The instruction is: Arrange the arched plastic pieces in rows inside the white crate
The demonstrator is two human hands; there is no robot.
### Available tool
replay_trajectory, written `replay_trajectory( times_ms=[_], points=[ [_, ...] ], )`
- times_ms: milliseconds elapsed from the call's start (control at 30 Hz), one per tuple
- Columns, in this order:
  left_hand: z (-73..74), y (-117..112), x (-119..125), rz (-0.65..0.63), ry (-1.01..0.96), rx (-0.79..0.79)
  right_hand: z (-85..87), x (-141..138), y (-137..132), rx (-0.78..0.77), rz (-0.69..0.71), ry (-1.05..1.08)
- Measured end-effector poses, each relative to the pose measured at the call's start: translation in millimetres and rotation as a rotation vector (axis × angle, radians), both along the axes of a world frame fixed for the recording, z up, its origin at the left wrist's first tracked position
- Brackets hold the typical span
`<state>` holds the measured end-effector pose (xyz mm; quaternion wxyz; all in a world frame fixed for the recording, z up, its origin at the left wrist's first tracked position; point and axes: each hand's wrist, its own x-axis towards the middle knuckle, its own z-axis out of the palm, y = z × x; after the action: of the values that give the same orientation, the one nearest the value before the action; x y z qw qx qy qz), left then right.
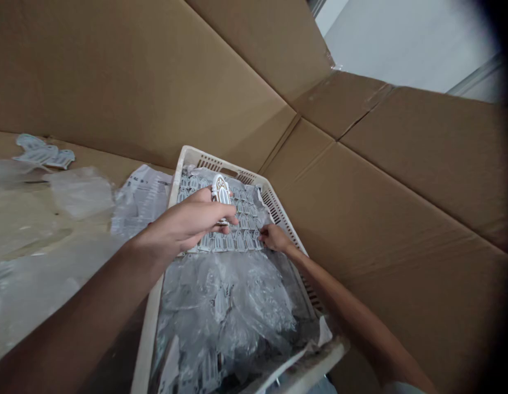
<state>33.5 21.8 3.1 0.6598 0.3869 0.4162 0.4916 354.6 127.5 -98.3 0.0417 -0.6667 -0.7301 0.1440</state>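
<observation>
My left hand (200,216) is closed around a white arch-shaped plate (221,191) with a gold scroll pattern, held upright above a crate. Whether more plates are stacked behind it I cannot tell. Inside the crate, similar small plates (240,241) stand in several close rows. My right hand (275,238) is at the right end of the nearest row, its fingers pinched together against the last plate there. What lies between those fingertips is too small to make out. Crumpled clear plastic (254,290) covers the near half of the crate's contents.
The white plastic crate (145,334) has slotted walls and stands against tall cardboard walls (402,180). To its left lie a printed paper sheet (141,197), clear plastic bags (79,191) and a few loose plates (42,153). A pale panel shows at the top right.
</observation>
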Motion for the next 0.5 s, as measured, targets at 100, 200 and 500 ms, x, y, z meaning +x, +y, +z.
replay_trajectory(
  times_ms=[100,200,500],
  points=[
    [1.6,-3,-1,-0.063,0.007,-0.008,0.8,-5,-3,-0.033,-0.075,-0.018],
    [1.5,-3,-1,-0.112,-0.006,0.025,17.8,-17,-10,0.062,0.004,0.02],
    [-13.1,0,8,-0.116,0.23,0.285,117.8,-127,-81,0.232,0.411,0.7]
  ],
)
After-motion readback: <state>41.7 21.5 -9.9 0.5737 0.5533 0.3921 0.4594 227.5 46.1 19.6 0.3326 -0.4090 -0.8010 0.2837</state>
